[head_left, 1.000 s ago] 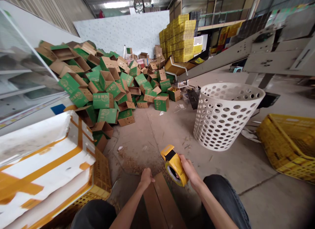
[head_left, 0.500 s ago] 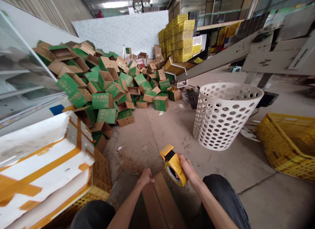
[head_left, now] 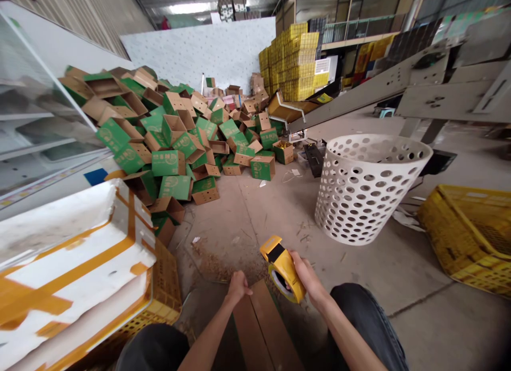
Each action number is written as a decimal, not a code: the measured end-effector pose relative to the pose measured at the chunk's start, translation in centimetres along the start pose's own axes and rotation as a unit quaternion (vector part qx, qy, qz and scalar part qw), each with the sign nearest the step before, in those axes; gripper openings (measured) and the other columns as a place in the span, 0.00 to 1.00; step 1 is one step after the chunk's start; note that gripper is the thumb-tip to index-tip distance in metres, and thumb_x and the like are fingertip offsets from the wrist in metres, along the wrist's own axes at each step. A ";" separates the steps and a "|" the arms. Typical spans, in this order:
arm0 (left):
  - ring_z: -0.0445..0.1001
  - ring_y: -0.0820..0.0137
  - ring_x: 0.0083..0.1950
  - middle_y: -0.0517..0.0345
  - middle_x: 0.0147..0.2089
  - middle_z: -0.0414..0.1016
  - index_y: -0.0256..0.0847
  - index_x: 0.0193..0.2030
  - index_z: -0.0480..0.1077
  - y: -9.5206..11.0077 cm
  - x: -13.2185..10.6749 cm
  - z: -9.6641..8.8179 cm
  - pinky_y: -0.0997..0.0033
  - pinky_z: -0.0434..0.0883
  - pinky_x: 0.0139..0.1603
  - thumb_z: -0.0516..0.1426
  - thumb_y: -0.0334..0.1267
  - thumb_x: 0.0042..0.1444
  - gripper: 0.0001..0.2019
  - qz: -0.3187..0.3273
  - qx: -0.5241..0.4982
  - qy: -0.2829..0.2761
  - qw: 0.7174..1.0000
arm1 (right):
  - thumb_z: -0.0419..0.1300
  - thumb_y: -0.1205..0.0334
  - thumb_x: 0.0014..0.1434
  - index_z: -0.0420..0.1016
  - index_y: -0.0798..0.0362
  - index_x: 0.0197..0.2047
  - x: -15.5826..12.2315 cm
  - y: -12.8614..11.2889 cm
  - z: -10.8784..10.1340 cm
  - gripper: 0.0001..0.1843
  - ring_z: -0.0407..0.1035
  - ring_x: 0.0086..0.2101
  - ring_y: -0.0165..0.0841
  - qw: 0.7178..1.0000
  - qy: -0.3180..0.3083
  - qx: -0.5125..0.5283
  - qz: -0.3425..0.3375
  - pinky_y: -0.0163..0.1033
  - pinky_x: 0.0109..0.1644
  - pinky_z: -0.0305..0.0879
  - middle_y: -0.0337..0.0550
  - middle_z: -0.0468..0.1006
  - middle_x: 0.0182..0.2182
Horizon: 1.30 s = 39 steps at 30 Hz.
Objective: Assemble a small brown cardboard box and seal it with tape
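Note:
My right hand [head_left: 305,277] is shut around a yellow tape dispenser [head_left: 282,269] with a roll of tape mounted in it. My left hand [head_left: 239,287] is curled into a loose fist and holds nothing. It sits at the far end of a flattened brown cardboard box [head_left: 263,328], which lies on the floor between my knees. The dispenser hangs just above and beside that cardboard, and I cannot tell whether it touches.
A heap of green-printed cardboard boxes [head_left: 171,147] lies ahead. A white perforated basket [head_left: 369,187] stands to the right, beside a yellow plastic crate [head_left: 467,238]. A white-and-orange box [head_left: 67,264] rests on another crate at left. An inclined conveyor [head_left: 371,99] crosses behind.
The view has shifted slightly. Both hands stay in almost the same place, and the tape dispenser remains in my right hand.

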<state>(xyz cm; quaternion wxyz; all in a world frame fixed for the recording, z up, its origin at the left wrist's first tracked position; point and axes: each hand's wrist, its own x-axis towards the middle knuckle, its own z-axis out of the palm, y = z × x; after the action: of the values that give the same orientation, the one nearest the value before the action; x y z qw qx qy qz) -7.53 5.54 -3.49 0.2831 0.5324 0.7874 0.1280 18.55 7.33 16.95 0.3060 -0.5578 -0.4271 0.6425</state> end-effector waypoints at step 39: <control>0.76 0.61 0.52 0.49 0.46 0.81 0.39 0.37 0.79 -0.3 -2.7 1.1 0.68 0.67 0.52 0.65 0.30 0.58 0.02 0.015 0.039 0.050 0.998 | 0.50 0.42 0.70 0.74 0.54 0.31 0.1 0.2 -0.3 0.27 0.68 0.17 0.34 1.000 0.001 -0.006 -0.004 0.36 0.22 0.64 0.44 0.74 0.18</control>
<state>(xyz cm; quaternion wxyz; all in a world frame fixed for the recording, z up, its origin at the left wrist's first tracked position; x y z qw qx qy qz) -6.42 2.80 -3.66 0.2209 0.5478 0.7967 0.1281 18.83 7.39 16.72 0.3057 -0.5589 -0.4324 0.6381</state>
